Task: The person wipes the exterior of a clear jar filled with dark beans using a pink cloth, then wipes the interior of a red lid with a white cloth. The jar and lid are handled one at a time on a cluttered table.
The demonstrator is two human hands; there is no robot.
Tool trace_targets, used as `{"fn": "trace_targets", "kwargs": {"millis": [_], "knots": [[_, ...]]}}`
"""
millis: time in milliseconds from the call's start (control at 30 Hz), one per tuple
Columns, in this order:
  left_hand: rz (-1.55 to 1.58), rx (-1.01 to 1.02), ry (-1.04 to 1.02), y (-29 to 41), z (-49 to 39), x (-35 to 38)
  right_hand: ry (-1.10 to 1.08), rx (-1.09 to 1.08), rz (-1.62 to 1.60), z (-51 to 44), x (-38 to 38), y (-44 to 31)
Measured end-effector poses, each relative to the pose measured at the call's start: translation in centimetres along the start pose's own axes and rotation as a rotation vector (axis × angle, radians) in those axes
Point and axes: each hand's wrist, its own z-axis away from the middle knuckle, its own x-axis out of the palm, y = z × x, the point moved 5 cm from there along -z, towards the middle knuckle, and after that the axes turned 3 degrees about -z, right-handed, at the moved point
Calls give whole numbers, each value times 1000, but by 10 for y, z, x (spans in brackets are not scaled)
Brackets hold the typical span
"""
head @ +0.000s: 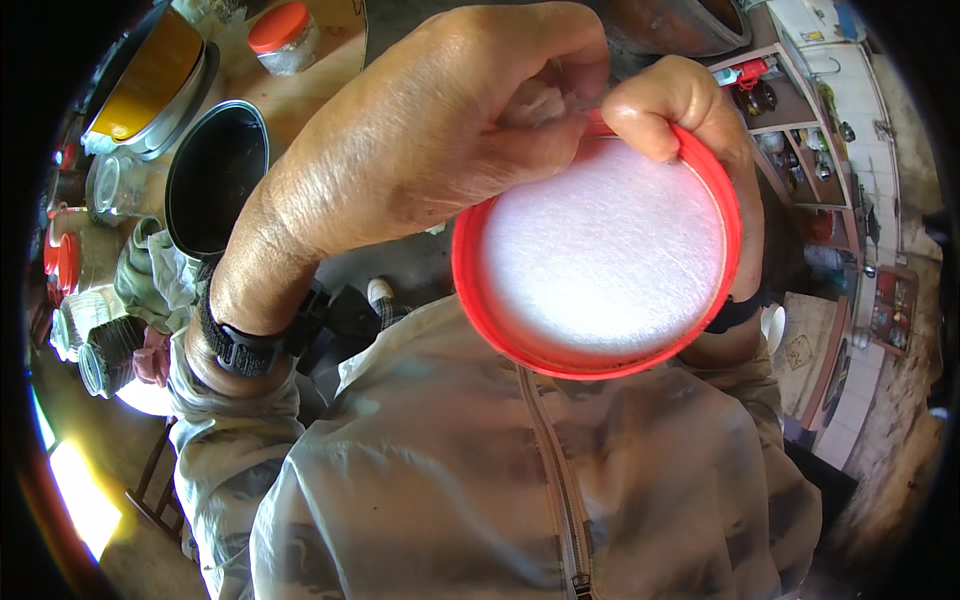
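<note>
A round red plastic lid (pixel 596 364), with a whitish disc inside its rim, is held up in front of my chest. My right hand (pixel 675 112) grips its upper right edge, thumb over the rim and the other fingers mostly hidden behind. Bent over the lid's upper left edge, my left hand (pixel 480 112) pinches a crumpled whitish piece of cloth or tissue (pixel 534 103). Its fingertips are at the top of the rim. Whether the cloth touches the rim is hard to tell.
On the wooden table (pixel 330 67) at upper left stands a jar with a red lid (pixel 283 37). A black bowl (pixel 217 180), stacked basins (pixel 150 75), clear jars (pixel 112 184) and cloths (pixel 146 270) lie along the left. Shelves (pixel 806 127) with kitchenware stand at right, below a large dark vessel (pixel 667 26).
</note>
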Motion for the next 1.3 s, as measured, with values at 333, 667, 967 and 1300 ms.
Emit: {"fn": "trace_targets", "kwargs": {"millis": [333, 667, 967, 1300], "knots": [[269, -84, -126, -7, -4, -6, 70, 47, -199, 9, -22, 1], [53, -100, -123, -9, 13, -6, 167, 5, -249, 16, -23, 5], [309, -291, -348, 1, 2, -19, 10, 5, -57, -1, -4, -2], [-48, 0, -144, 7, 11, -8, -108, -48, 175, -8, 5, -8]]}}
